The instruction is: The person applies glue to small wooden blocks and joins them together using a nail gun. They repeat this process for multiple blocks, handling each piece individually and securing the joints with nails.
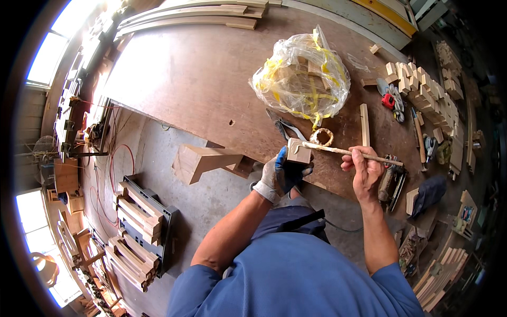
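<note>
My left hand point(280, 175), in a white glove with blue fingers, is closed around a short wooden block point(299, 152) near the table's front edge. Pale, wet-looking smears mark the block's end. My bare right hand point(365, 173) pinches a thin wooden stick point(338, 150), and the stick's pale, coated tip meets the block's upper edge. Just beyond the block stands a small round cup point(322, 137) with a crusted, glue-like rim. Dark-handled pliers point(285, 126) lie to its left.
A clear plastic bag with yellow strips point(301, 79) sits mid-table point(195, 74). A wood strip point(365, 125), a red tape measure point(388, 101), a hammer point(420, 140) and stacked blocks point(433, 98) lie right. An angled wooden piece point(203, 161) juts past the front edge. A nail gun point(392, 182) lies near my right hand.
</note>
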### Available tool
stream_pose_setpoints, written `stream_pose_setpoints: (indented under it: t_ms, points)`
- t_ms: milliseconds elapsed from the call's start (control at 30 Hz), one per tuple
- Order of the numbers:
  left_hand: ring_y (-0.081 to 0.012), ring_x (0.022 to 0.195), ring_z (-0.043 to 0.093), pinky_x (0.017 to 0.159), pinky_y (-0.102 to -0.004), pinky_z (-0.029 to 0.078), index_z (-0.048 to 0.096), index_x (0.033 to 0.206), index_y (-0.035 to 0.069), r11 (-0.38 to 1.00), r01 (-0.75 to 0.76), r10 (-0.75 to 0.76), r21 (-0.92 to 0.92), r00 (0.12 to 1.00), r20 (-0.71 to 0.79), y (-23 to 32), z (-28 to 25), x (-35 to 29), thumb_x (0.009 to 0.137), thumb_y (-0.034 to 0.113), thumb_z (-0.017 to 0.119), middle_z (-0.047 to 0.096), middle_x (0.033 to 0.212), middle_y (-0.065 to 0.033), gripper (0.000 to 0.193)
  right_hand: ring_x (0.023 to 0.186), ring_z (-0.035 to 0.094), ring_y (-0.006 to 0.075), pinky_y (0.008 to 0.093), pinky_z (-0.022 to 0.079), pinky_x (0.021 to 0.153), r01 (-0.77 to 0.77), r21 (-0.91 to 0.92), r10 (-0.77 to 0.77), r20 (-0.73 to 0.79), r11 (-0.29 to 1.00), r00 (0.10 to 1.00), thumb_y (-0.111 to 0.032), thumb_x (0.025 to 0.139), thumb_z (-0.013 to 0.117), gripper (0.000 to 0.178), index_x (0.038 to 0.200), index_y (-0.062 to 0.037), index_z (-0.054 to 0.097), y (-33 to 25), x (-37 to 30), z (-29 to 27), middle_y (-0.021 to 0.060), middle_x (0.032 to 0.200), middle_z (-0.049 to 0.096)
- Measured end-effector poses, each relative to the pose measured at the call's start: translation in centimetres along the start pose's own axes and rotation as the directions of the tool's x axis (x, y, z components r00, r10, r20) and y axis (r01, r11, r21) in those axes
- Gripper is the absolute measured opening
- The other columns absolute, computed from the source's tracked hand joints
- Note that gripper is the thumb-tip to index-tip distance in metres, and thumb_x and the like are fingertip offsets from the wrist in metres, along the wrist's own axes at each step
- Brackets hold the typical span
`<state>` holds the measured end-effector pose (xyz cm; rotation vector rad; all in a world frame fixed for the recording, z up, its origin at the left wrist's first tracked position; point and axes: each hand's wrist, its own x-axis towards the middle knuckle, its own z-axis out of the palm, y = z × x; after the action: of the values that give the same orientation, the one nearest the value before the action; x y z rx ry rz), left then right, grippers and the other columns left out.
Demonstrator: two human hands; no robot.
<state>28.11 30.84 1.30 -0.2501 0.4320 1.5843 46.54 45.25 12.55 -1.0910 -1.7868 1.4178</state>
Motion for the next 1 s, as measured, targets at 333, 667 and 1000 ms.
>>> stream_pose_setpoints:
  t_ms: [333, 667, 1000]
  points:
    - [-0.0348, 0.116, 0.067, 0.096, -0.0503, 0.057, 0.059, 0.141, 0.007, 0.999, -0.039, 0.038, -0.037, 0.999, -0.023, 0.1, 0.6, -0.1, 0.108, 0.045, 0.054, 0.067, 0.133, -0.0161, 0.051, 0.076, 0.072, 0.0241, 0.0335, 0.058, 0.068, 0.493, -0.174, -0.455, 0.218, 0.852, 0.863, 0.000, 0.095, 0.063, 0.012, 0.105, 0.0025, 0.070, -1.9, -1.4, 0.5, 0.0137, 0.088, 0.072]
    - [-0.0361, 0.116, 0.068, 0.093, -0.0514, 0.059, 0.059, 0.142, 0.008, 0.998, -0.060, 0.059, -0.017, 0.997, -0.048, 0.4, 0.4, 0.1, 0.107, 0.048, 0.054, 0.069, 0.132, -0.0149, 0.054, 0.078, 0.071, 0.0195, 0.0309, 0.058, 0.071, 0.433, -0.132, -0.405, 0.198, 0.891, 0.893, 0.002, 0.097, 0.057, 0.012, 0.102, 0.0048, 0.069, -3.7, -1.5, 0.3, 0.0138, 0.093, 0.071]
    - [-0.0354, 0.116, 0.069, 0.091, -0.0489, 0.060, 0.058, 0.143, 0.007, 0.997, -0.076, 0.079, 0.026, 0.989, -0.126, 0.2, 0.7, 0.1, 0.107, 0.049, 0.053, 0.068, 0.133, -0.0174, 0.055, 0.073, 0.071, 0.0275, 0.0353, 0.056, 0.067, 0.444, -0.095, -0.397, 0.308, 0.891, 0.865, 0.005, 0.090, 0.063, 0.014, 0.101, 0.0025, 0.071, -3.8, -1.4, 0.7, 0.0153, 0.084, 0.070]
